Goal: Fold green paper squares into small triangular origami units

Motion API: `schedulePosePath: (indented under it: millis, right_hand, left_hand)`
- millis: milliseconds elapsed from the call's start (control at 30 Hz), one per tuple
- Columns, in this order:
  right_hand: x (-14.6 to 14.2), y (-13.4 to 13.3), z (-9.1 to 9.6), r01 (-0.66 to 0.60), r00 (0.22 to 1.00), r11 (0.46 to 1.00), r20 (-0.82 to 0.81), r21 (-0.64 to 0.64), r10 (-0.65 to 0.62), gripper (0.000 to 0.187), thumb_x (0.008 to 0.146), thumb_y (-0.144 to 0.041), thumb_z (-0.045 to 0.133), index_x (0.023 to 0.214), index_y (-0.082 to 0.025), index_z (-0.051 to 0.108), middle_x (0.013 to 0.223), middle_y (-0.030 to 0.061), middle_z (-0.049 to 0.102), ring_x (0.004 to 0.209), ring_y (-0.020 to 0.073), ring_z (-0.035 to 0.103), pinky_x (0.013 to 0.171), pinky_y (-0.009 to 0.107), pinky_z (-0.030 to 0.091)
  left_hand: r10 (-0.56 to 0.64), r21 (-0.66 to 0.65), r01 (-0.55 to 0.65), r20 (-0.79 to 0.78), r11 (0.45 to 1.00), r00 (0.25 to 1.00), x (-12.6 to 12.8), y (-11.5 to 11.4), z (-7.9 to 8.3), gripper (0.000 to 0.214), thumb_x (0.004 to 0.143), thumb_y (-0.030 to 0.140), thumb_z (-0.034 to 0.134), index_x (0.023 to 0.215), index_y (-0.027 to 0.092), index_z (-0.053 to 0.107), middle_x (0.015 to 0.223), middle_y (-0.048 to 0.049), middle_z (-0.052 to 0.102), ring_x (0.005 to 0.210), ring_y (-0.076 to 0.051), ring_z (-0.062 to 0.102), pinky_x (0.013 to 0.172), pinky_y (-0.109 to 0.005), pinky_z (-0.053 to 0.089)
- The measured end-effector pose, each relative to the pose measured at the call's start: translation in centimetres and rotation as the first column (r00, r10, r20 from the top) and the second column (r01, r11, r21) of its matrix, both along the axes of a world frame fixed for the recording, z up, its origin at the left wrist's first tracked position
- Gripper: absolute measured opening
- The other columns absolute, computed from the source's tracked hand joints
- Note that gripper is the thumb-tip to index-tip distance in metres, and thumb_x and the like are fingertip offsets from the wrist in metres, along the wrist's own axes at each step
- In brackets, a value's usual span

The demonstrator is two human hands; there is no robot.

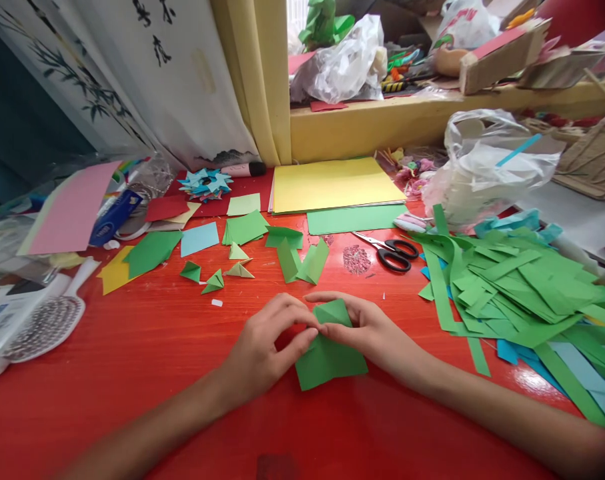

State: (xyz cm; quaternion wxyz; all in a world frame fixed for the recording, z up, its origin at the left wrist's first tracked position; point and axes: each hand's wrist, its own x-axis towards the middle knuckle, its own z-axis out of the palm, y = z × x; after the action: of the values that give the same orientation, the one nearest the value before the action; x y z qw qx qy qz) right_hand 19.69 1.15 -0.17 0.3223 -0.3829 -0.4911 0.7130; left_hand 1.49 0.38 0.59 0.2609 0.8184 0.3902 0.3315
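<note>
Between my hands is a green sheet of paper (331,363), creased and tilted a little above the red table. My left hand (272,333) pinches its left edge between thumb and fingertips. From the other side my right hand (369,327) grips it, thumb on top and fingers behind; both thumbs nearly meet at the crease. Just beyond lie folded green papers (302,260) and a stack of green squares (245,228). Several small folded triangle pieces (213,281) sit to the left of those. Black-handled scissors (395,255) lie slightly open past my right hand.
A heap of green paper strips (522,287) covers the right side, with a plastic bag (487,167) behind it. Yellow sheets (337,185) lie at the back by the window ledge. On the left are a hairbrush (47,327), pink paper (72,207) and a blue folded-paper ring (205,184).
</note>
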Motion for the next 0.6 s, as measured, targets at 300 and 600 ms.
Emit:
schedulePosePath:
  millis: [300, 600]
  right_hand:
    - [0.0, -0.5, 0.0, -0.067, 0.986, 0.984, 0.16, 0.165, 0.041, 0.042, 0.079, -0.026, 0.059, 0.119, -0.027, 0.049, 0.085, 0.0013, 0.061, 0.072, 0.0171, 0.055, 0.059, 0.027, 0.044]
    - [-0.2, -0.2, -0.5, 0.063, 0.99, 0.985, 0.112, 0.159, -0.082, 0.038, 0.08, -0.024, 0.056, 0.117, -0.025, 0.048, 0.075, -0.0014, 0.055, 0.068, 0.0148, 0.052, 0.059, 0.025, 0.042]
  left_hand:
    - [0.125, -0.289, -0.073, 0.168, 0.954, 0.978, 0.3, -0.3, -0.4, 0.011, 0.083, 0.016, 0.051, 0.09, 0.022, 0.057, 0.084, 0.0004, 0.061, 0.078, -0.011, 0.058, 0.068, -0.021, 0.05]
    - [0.13, -0.334, -0.085, 0.115, 0.939, 0.985, 0.5, -0.4, -1.1, 0.017, 0.084, 0.019, 0.046, 0.101, 0.023, 0.044, 0.073, 0.0012, 0.05, 0.067, -0.012, 0.052, 0.059, -0.023, 0.046]
